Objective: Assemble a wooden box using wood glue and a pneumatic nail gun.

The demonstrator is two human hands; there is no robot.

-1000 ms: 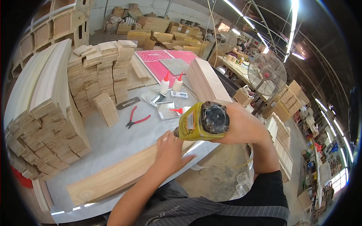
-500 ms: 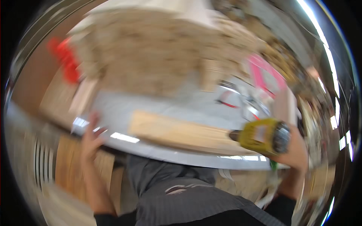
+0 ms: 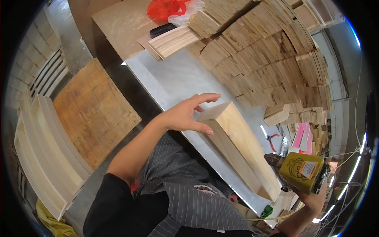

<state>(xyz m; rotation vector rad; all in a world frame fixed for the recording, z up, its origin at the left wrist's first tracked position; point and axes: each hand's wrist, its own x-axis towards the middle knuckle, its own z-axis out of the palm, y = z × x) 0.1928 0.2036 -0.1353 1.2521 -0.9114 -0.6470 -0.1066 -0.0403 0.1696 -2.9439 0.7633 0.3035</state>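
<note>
A long, narrow, box-like wooden piece rests on the grey metal tabletop in front of me, its pale end facing my left hand. That hand is open around the end, fingers and thumb spread; the thumb tip overlaps the box's near edge, and whether it touches is unclear. At the box's far right end, my right hand grips an olive-green power tool with a dark nose and a label on its body. The tool hides most of the fingers. The nose is close to the wood; contact cannot be made out.
Tall stacks of wooden boards line the table's back. Red-handled pliers and a pink item lie toward the right. Loose boards and a red plastic bag are at the far left. Pale drawer-like frames stand beside a wooden panel.
The view has swung left. My left hand has come from the table's edge to the box's end. A wooden piece that looked flat now shows a raised side and end. The tool stays in my right hand.
</note>
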